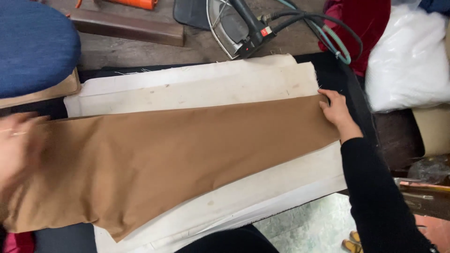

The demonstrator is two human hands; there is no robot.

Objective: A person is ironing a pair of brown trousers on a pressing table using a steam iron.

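Head camera looks down at a long flat piece of brown cloth [159, 154] lying on a white padded ironing cover [197, 84] with a few small stains. The brown cloth runs slantwise across the cover, from the low left side up to the right.

Your right hand [336, 112] rests at the far right end of the brown cloth. Its fingers lie flat and close together, pressing on the edge of the cloth, not wrapped around it. Your black sleeve [375, 192] runs down from it.

Your left hand [18, 150] is at the left end of the brown cloth, on top of it. It is blurred, so you cannot tell how its fingers are set.

Behind the cover sits a grey iron with a black handle [239, 28] and hoses.
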